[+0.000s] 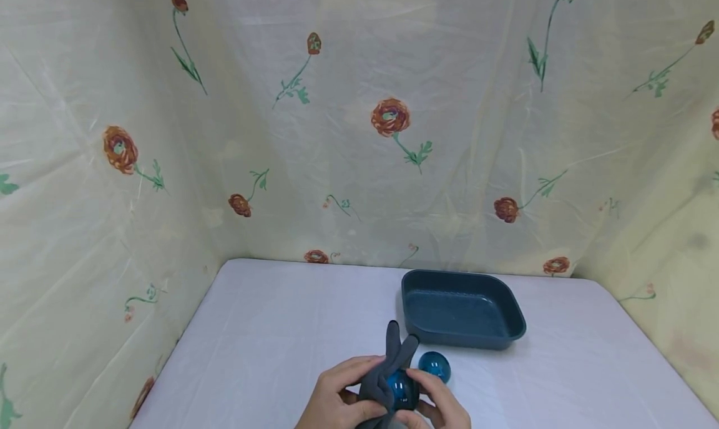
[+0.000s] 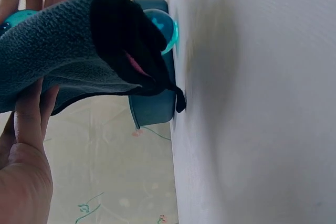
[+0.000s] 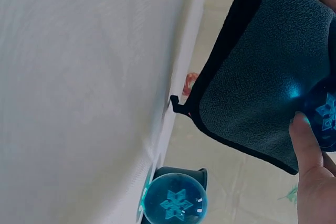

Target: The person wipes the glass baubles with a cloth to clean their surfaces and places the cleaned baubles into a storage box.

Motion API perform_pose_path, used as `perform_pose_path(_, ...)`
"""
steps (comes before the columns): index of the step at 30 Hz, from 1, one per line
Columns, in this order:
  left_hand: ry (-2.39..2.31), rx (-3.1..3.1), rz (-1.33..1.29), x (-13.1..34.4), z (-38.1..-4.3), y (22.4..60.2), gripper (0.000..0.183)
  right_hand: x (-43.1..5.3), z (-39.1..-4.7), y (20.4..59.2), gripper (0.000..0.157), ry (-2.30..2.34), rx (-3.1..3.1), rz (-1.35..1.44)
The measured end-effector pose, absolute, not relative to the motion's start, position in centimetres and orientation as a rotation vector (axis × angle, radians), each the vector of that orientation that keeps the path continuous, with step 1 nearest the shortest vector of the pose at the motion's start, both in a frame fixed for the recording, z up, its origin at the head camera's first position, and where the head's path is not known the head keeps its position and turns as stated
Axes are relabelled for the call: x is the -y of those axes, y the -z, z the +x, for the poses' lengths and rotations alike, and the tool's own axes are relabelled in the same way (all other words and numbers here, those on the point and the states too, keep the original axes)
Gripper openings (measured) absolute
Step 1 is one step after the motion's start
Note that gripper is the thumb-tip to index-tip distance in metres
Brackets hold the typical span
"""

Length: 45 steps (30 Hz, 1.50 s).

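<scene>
My left hand (image 1: 337, 396) grips a dark grey fleecy cloth (image 1: 374, 384) with black edging and a small loop at one corner. Against the cloth sits a shiny, transparent blue ball (image 1: 403, 391), which my right hand (image 1: 445, 405) holds between thumb and fingers. In the right wrist view, a snowflake pattern shows on this held ball (image 3: 324, 115), beside the draped cloth (image 3: 257, 72). The cloth hides part of the ball. Just beyond the right hand, a second blue ball (image 1: 435, 366) rests on the table; it bears a snowflake too.
A dark teal rectangular tray (image 1: 465, 340) stands behind the second ball, toward the table's back right. White covering lies over the table (image 1: 269, 335). Flower-printed curtains (image 1: 337, 148) enclose the back and both sides.
</scene>
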<state>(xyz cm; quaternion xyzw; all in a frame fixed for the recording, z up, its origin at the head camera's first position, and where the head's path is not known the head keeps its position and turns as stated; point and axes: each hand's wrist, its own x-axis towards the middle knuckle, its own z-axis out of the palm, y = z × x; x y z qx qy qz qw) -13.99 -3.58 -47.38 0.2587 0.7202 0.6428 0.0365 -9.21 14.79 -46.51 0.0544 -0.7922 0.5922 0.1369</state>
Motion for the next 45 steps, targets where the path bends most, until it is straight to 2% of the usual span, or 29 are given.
perform_pose_path(20,-1.952,-2.248,0.956,3.47,-13.80,47.23,0.054,-14.51,-9.39,46.54,0.043,-1.769,2.251,0.055)
perform_pose_path(33,-1.902,-2.310,1.186,3.62,-14.11,47.77,0.051,-14.53,-9.53,46.65,0.036,-1.830,2.243,-0.026)
perform_pose_path(45,-1.927,-2.267,0.980,3.43,-13.70,47.20,0.051,-14.69,-9.18,46.23,0.040,-1.851,2.279,0.002)
